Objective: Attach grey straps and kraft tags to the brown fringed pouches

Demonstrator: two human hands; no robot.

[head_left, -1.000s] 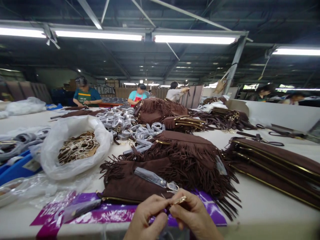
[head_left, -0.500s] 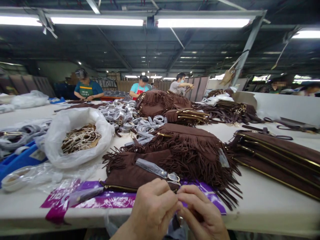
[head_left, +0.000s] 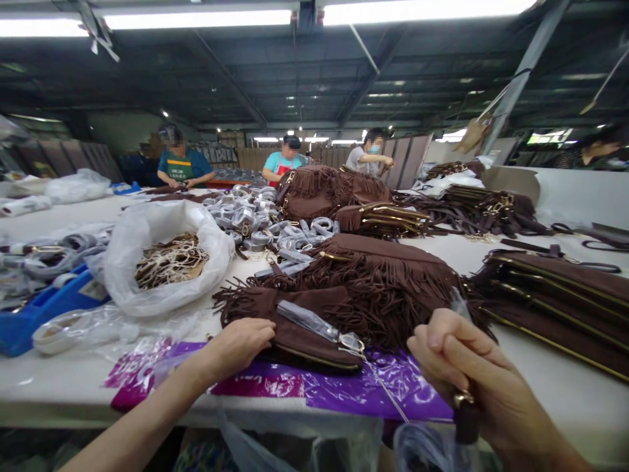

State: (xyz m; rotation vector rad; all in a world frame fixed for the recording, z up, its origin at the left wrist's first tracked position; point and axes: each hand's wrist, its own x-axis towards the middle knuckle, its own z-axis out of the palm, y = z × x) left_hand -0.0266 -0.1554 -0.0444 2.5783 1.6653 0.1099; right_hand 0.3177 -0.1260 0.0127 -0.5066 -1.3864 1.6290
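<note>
A flat dark brown fringed pouch [head_left: 309, 337] with a gold zip lies at the near edge, on purple plastic [head_left: 354, 396]. My left hand [head_left: 246, 344] is closed on the pouch's left end. Over the pouch lies a plastic-wrapped strap [head_left: 307, 318] with a metal ring, from which a white string [head_left: 386, 387] runs down. To the right, my right hand [head_left: 459, 354] is closed round a brown strap [head_left: 466, 419] with a gold clasp, which hangs below the fist beside a wrapped grey coil [head_left: 422, 449]. Behind the pouch is a fringed brown bag [head_left: 393, 275].
A white plastic bag [head_left: 118, 269] of strings and tags stands left, beside a blue bin [head_left: 54, 308]. Wrapped straps [head_left: 246, 216] and brown bags [head_left: 319, 190] are piled behind. A zipped bag [head_left: 565, 295] lies right. Several people are at the far side.
My hands have moved apart, the left onto the pouch's left end, the right rightward and upward with the brown strap. The white string now shows. The view has shifted slightly.
</note>
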